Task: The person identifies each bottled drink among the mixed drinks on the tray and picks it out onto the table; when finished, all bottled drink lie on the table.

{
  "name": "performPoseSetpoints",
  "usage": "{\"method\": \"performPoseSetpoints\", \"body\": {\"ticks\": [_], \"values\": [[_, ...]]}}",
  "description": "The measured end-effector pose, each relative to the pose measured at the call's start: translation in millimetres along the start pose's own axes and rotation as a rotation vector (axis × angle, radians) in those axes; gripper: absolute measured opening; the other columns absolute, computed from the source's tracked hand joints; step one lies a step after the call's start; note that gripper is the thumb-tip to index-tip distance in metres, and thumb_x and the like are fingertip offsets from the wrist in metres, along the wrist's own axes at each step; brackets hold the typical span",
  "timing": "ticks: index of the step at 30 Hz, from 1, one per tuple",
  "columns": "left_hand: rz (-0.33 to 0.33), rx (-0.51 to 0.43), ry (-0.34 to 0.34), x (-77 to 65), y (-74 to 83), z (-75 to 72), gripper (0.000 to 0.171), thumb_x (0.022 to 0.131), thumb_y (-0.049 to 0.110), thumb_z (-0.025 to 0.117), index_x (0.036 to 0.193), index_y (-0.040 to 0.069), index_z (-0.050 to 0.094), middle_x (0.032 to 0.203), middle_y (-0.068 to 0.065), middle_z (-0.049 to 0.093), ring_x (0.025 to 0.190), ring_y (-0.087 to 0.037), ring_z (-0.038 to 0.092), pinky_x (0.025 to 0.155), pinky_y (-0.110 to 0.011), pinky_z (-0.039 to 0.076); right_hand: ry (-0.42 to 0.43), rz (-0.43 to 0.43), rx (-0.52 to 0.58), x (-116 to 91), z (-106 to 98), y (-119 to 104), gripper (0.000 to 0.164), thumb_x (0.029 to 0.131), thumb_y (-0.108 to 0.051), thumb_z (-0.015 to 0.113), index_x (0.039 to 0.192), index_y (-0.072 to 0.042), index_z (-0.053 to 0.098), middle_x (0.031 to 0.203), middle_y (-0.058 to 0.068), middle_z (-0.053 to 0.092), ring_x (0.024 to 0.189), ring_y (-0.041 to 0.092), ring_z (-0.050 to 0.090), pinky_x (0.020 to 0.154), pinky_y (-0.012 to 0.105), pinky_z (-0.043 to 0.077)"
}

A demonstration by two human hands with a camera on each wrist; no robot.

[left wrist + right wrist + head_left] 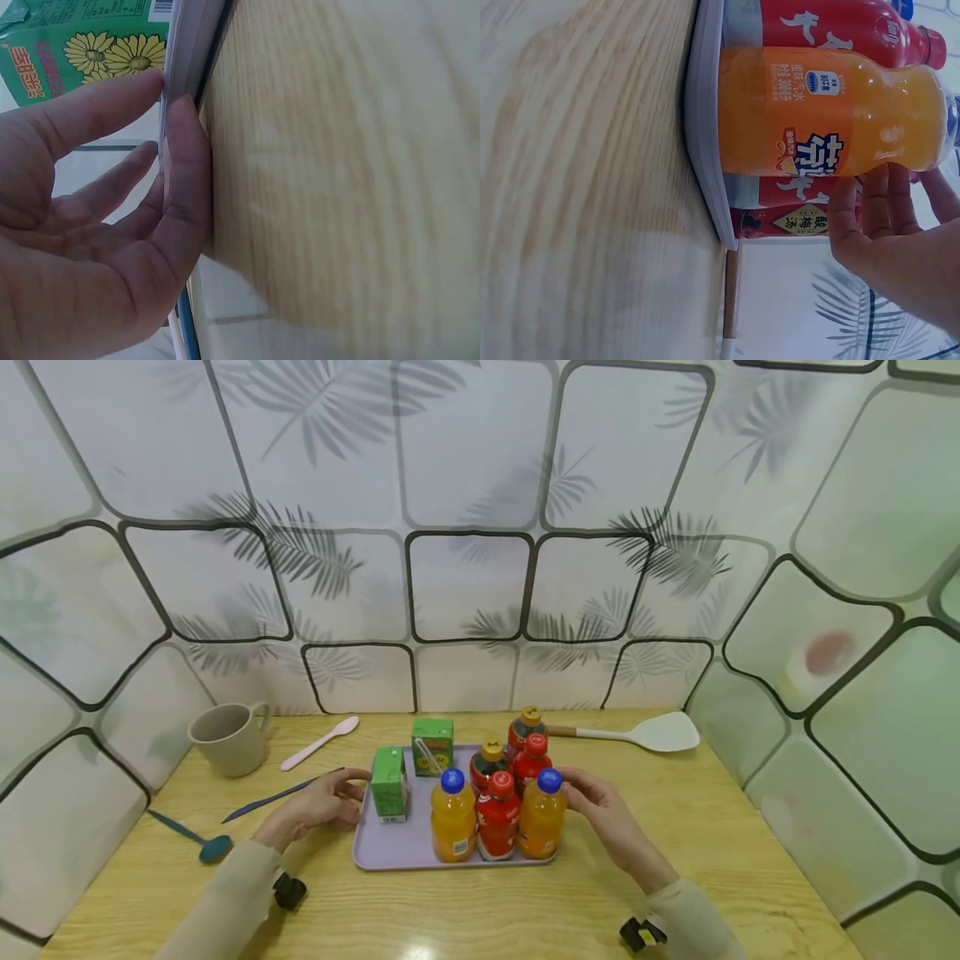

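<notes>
A lavender tray (416, 852) lies on the wooden table. My left hand (330, 802) pinches its left rim, thumb inside and fingers around the edge, as the left wrist view shows. Just inside that rim stands a green drink carton (388, 787); another carton (432, 745) with a white straw is behind it. My right hand (603, 818) touches the side of the right orange soda bottle (802, 112) near its neck with its fingertips. Beside it stand a red bottle (498, 818) and a second orange bottle (453, 822). Behind are another red bottle (529, 764) and dark, yellow-capped bottles (489, 766).
A beige mug (228, 743) stands at the back left, near a pink spoon (318, 745). A dark blue slender utensil (262, 802) and a teal ladle (213, 847) lie left of the tray. Behind the bottles is a white spatula (663, 733) with a wooden handle.
</notes>
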State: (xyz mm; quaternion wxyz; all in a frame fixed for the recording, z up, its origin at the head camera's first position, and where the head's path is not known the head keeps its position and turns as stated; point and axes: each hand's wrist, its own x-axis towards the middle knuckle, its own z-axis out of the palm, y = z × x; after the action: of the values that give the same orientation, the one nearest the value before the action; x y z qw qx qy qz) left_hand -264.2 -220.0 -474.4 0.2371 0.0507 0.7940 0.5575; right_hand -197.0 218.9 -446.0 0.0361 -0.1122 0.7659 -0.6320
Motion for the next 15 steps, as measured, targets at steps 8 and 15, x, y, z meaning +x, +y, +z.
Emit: {"method": "performPoseSetpoints", "body": {"ticks": [8, 15], "values": [[0.005, 0.041, -0.012, 2.4, -1.4, -4.2, 0.07, 0.079, -0.006, 0.067, 0.143, 0.0, 0.039, 0.111, -0.016, 0.051, 0.085, -0.019, 0.057, 0.069, -0.031, 0.055, 0.072, -0.224, -0.235, -2.8, 14.1, 1.4, 0.057, 0.079, -0.014, 0.081, 0.131, -0.011, 0.059, 0.126, 0.009, 0.06, 0.109, 0.007, 0.057, 0.091, 0.033, 0.051], [-0.003, 0.023, -0.008, 4.0, -4.0, -4.5, 0.069, 0.079, -0.006, 0.067, 0.142, 0.002, 0.041, 0.11, -0.014, 0.051, 0.082, -0.019, 0.058, 0.068, -0.031, 0.054, 0.125, -0.204, -0.199, -3.3, 18.2, -0.6, 0.052, 0.074, -0.013, 0.085, 0.123, -0.013, 0.066, 0.123, 0.006, 0.061, 0.108, 0.009, 0.057, 0.092, 0.042, 0.05]]}}
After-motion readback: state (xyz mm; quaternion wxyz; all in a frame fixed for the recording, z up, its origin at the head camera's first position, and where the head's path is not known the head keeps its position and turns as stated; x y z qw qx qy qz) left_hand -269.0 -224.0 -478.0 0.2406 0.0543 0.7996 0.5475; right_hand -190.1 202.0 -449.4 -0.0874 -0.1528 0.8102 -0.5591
